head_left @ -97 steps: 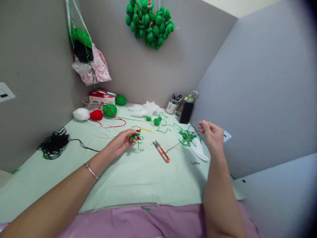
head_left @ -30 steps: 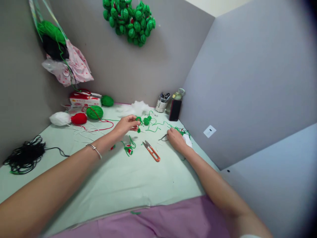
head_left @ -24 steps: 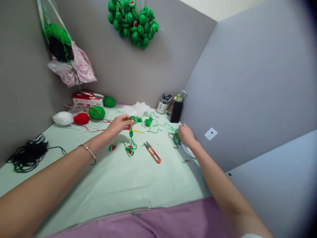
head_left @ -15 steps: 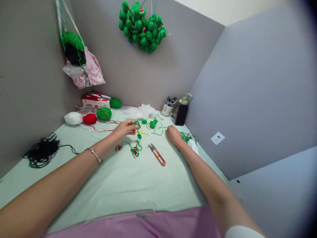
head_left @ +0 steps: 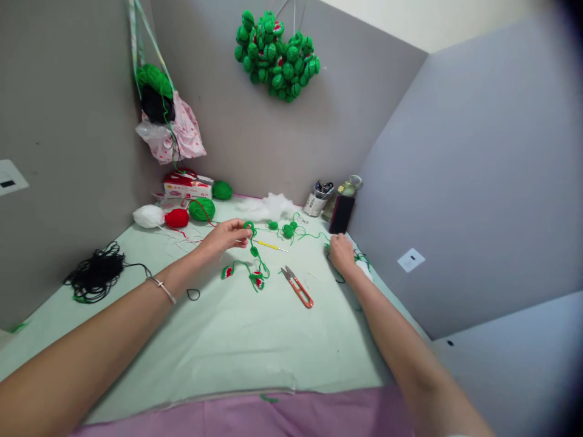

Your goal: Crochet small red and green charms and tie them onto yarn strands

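Note:
My left hand (head_left: pixel 230 235) pinches the top of a green crocheted strand (head_left: pixel 254 250) between thumb and fingers. Lower down, the strand reaches two small red-and-green crocheted pieces (head_left: pixel 257 280) lying on the table. Just beyond its fingertips lies a yellow-handled crochet hook (head_left: pixel 268 245). My right hand (head_left: pixel 342 254) is closed at the right side, by a heap of green yarn scraps (head_left: pixel 362 258); its fingertips are hidden, so what they hold cannot be seen. Orange thread snips (head_left: pixel 298 288) lie between the hands. Green crocheted balls (head_left: pixel 288 231) with loose yarn ends rest farther back.
White (head_left: pixel 149 216), red (head_left: pixel 177 218) and green yarn balls (head_left: pixel 202 209) sit at the back left, black yarn (head_left: pixel 98 273) nearer. White stuffing (head_left: pixel 271 206), a pen cup (head_left: pixel 317 200) and a phone (head_left: pixel 341 213) stand along the back. Green crochet pieces (head_left: pixel 277 57) hang above.
My right hand has moved right to the scrap heap, and the short green yarn pieces near the balls are gone from their spot. My left hand keeps its hold. The view has shifted left.

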Demonstrator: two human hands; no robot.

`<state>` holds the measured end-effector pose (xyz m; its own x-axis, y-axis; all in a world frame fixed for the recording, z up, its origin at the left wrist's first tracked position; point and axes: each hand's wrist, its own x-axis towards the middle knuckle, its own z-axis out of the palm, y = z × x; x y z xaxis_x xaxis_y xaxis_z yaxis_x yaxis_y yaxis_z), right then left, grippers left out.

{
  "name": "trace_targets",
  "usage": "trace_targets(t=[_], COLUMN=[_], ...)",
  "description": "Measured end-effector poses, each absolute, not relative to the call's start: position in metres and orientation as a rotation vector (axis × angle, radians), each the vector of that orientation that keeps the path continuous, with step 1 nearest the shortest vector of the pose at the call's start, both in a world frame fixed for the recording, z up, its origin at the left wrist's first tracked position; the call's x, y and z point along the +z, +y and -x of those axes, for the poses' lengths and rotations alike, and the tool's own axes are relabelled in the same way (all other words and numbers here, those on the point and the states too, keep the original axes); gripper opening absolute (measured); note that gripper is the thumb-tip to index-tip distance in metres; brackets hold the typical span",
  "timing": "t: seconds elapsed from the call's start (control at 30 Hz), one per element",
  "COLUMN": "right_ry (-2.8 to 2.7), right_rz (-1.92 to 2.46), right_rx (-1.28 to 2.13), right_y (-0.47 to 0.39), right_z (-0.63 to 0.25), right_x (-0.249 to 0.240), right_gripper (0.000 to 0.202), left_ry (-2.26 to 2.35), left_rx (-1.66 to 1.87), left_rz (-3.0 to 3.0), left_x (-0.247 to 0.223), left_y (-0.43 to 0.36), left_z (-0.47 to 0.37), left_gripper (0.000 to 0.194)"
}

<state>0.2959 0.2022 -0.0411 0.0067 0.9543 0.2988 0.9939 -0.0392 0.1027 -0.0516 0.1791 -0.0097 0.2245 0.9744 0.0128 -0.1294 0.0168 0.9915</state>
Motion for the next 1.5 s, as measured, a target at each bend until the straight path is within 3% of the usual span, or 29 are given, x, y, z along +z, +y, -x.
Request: trace_targets(t=[0.33,0.53,0.73,0.97,1.13,1.3,1.5], right_ry=[-2.352,-2.086,-2.387,-2.662,-2.362,-1.9,-2.077], right_rz=[1.848,2.021,1.62,1.339,1.603,1.878,1.74], right_rx=[-0.273,-0.311,-0.037,-0.157,-0.278,-0.469,-0.406], right_y=[0.13,0.137,0.13,0.144,0.147,0.124,0.08], right_z=[-0.262,-0.312,-0.24,-0.189,-0.244,-0.338,-0.332], right_x=[-0.068,-0.034,-0.034,-0.049,-0.033,0.001,-0.044], right_gripper=[0.014,0.023,0.018,0.021,0.017,0.033,0.024], left_ry=[0.922,0.952,0.959,1.19,1.203,1.213,1.203], left_rx=[1.07,1.102,1.19,1.144,1.177,1.232,1.332], left_rz=[-1.236,-1.27,-1.283,-1.419,-1.362,-1.363,-1.314], left_x=[-0.014,-0.021,-0.012,-0.027,-0.035,-0.031,-0.026], left_y=[0.173,0.18,0.2,0.199,0.175,0.161,0.15], left_z=[0.034,0.039,0.015,0.011,0.027,0.045,0.059], left_gripper=[0.032,0.028,0.024,0.036,0.031,0.027,0.03])
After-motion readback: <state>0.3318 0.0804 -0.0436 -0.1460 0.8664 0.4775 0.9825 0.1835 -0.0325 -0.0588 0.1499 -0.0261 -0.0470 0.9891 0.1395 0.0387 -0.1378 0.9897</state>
